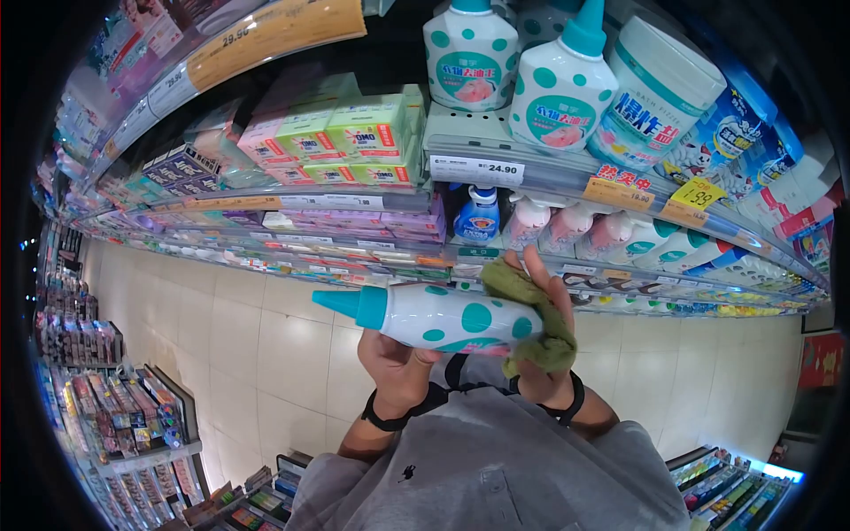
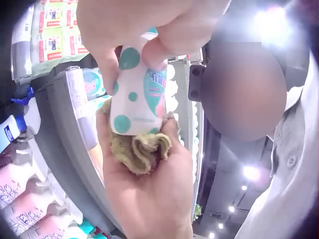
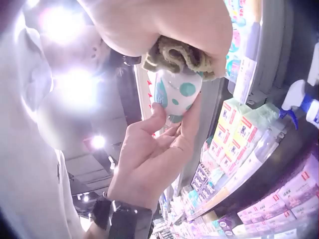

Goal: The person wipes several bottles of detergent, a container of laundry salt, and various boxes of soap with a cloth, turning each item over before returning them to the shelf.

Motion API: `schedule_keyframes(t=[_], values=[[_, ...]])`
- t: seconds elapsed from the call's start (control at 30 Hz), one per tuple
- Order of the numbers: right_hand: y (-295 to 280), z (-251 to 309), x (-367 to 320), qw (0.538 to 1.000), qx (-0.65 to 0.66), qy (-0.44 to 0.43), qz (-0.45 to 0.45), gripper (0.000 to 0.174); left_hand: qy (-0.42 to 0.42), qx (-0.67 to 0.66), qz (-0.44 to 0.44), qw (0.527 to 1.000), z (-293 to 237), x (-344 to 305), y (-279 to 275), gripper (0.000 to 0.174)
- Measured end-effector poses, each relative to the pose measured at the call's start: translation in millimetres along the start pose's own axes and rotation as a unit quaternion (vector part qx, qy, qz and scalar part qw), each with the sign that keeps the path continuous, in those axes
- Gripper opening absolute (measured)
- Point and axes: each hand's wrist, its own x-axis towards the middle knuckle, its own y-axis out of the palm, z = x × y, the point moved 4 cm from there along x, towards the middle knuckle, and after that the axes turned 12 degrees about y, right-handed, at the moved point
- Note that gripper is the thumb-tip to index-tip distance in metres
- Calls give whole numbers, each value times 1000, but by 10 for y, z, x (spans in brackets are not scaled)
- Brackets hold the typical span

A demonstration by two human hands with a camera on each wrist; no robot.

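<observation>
A white bottle with teal dots and a teal pointed cap (image 1: 460,319) lies sideways in front of the person's chest, cap toward the left. The left hand (image 1: 396,367) grips it near the cap end; in the right wrist view the left thumb and fingers (image 3: 154,154) hold the bottle (image 3: 174,94) from two sides. Around the bottle's base the right hand (image 1: 551,305) holds a green cloth (image 1: 553,341). In the left wrist view the cloth (image 2: 137,152) is bunched between the right palm (image 2: 149,194) and the bottle's base (image 2: 137,99).
Shelf edges (image 1: 549,181) run across in front, above the hands. Two similar dotted bottles (image 1: 562,97) stand there beside a white tub (image 1: 655,93), with green and pink boxes (image 1: 354,133) to the left. Tiled floor (image 1: 239,345) lies below, with low display racks (image 1: 133,416) at lower left.
</observation>
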Motion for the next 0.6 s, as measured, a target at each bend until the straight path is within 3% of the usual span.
schedule_keyframes(t=[0.1, 0.17, 0.3, 0.43, 0.53, 0.6], values=[[156, -118, 17, 964, 262, -23, 39, 85, 19, 3, 31, 999, -8, -22, 17, 77], [155, -199, -12, 963, 252, 47, 85, 90, 55, 3, 15, 998, -33, -5, 74, 79], [31, -411, -70, 956, 223, 170, 91, 96, 87, 71, -53, 992, -15, -19, 117, 84], [-18, -196, -77, 917, 259, 289, 95, 92, 226, 86, 6, 970, 18, 14, 164, 67], [-78, -57, -26, 970, 128, 202, 44, 85, 181, 96, -21, 978, 45, -50, 159, 77], [-179, 115, 31, 989, -5, 143, 29, 70, 215, 80, 30, 973, 43, -4, 191, 70]])
